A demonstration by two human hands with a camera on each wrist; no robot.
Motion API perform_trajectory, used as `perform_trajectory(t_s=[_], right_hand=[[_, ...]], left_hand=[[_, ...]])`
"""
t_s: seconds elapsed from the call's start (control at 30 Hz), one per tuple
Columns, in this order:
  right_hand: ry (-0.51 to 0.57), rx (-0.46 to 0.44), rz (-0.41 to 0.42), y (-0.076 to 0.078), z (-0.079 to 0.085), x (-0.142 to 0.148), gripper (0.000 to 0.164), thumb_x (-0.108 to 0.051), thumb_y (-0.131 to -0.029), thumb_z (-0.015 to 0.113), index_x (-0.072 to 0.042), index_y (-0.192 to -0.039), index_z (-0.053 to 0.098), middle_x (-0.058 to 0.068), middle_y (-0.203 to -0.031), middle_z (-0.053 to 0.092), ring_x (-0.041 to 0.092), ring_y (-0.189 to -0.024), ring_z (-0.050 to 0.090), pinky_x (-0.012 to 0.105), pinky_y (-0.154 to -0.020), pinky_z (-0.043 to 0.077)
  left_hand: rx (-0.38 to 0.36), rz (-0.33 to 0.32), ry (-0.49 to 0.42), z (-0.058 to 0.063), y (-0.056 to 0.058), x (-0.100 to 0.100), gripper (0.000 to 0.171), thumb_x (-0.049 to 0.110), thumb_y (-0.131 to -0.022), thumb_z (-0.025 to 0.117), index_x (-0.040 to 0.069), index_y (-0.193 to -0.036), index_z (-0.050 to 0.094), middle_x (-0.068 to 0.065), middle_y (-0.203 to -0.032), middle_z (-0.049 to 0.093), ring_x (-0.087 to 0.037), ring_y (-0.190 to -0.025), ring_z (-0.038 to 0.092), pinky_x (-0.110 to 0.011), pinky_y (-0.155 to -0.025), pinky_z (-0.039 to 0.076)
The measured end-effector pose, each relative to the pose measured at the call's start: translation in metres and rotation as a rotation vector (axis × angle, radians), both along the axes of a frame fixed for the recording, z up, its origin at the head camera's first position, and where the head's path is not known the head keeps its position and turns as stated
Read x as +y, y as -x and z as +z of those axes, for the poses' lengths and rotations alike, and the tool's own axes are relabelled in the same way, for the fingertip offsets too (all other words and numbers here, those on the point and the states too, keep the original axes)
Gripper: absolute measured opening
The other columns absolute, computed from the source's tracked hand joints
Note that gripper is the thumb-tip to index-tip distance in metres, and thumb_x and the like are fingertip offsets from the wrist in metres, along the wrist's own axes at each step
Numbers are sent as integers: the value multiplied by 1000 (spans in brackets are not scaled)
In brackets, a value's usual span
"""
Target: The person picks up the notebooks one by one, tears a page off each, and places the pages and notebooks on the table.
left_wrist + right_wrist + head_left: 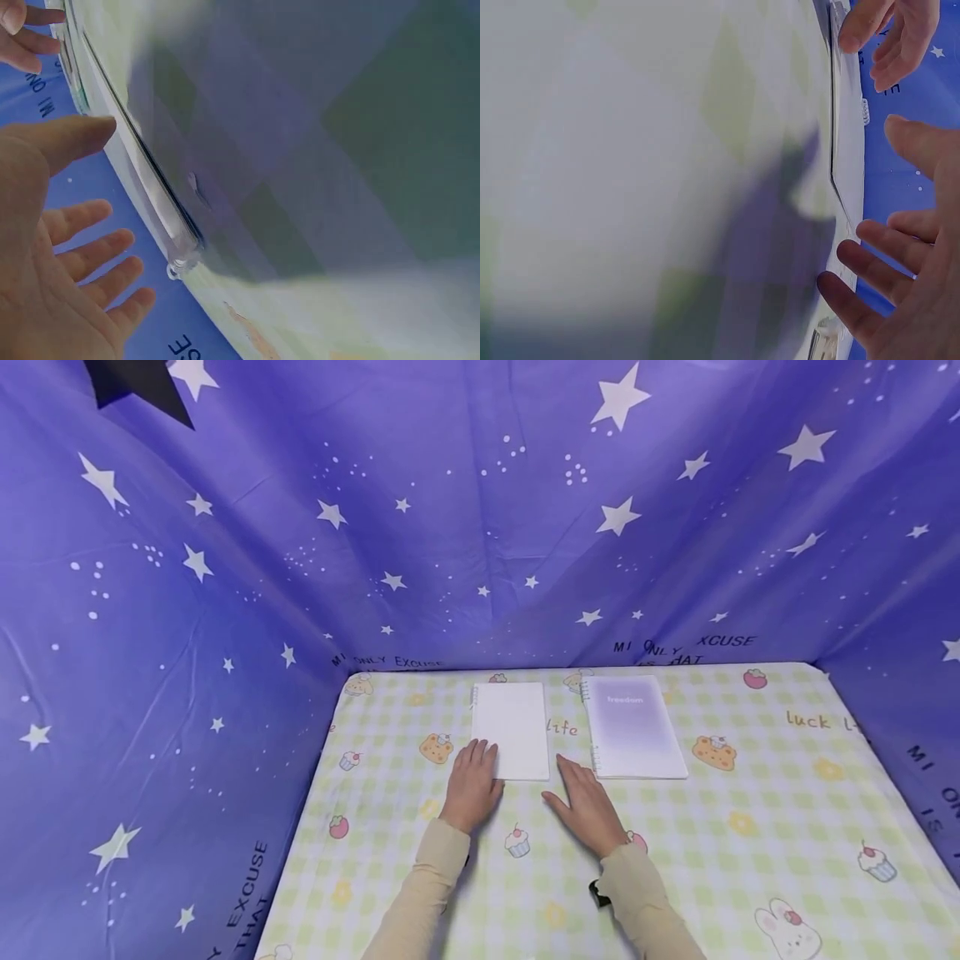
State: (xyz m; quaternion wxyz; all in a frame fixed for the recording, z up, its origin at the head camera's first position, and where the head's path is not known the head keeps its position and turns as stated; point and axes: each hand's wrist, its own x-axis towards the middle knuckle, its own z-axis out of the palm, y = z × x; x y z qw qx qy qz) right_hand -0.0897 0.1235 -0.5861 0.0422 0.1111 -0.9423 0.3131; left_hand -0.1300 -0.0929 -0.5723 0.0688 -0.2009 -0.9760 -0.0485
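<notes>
A white spiral-bound notebook (517, 718) lies on the table, its binding along the left side. My left hand (469, 787) is at its lower left corner, fingers extended and overlapping the page in the head view. In the left wrist view the thumb stands apart from the spread fingers (94, 255), with nothing between them. My right hand (590, 810) hovers low between the two notebooks, fingers straight and thumb apart, holding nothing. Just right of its fingertips lies a purple-and-white spiral notebook (633, 735) marked "freedom", closed.
A green-and-white checked cloth (675, 877) printed with cupcakes, bears and strawberries covers the table. Purple curtains (450, 527) with white stars hang behind and at both sides. A black star shape (138, 389) shows at the top left.
</notes>
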Motion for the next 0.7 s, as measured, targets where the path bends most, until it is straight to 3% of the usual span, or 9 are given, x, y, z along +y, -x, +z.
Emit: perform_trajectory(t_s=[0.3, 0.7], right_hand=[[-8, -54, 19, 4, -4, -9, 68, -38, -89, 58, -1, -140, 34, 13, -137, 44, 28, -119, 41, 45, -98, 34], [-6, -54, -1, 11, -2, -11, 66, -35, -88, 61, 3, -137, 38, 16, -128, 49, 30, -115, 41, 46, -98, 34]], left_hand=[[-110, 57, -31, -5, 3, -11, 69, 43, -81, 66, 9, -137, 43, -15, -142, 37, -30, -132, 31, -38, -109, 27], [-110, 52, -129, -9, 3, -10, 61, 43, -86, 60, 5, -133, 47, -18, -139, 40, -31, -130, 35, -39, -104, 34]])
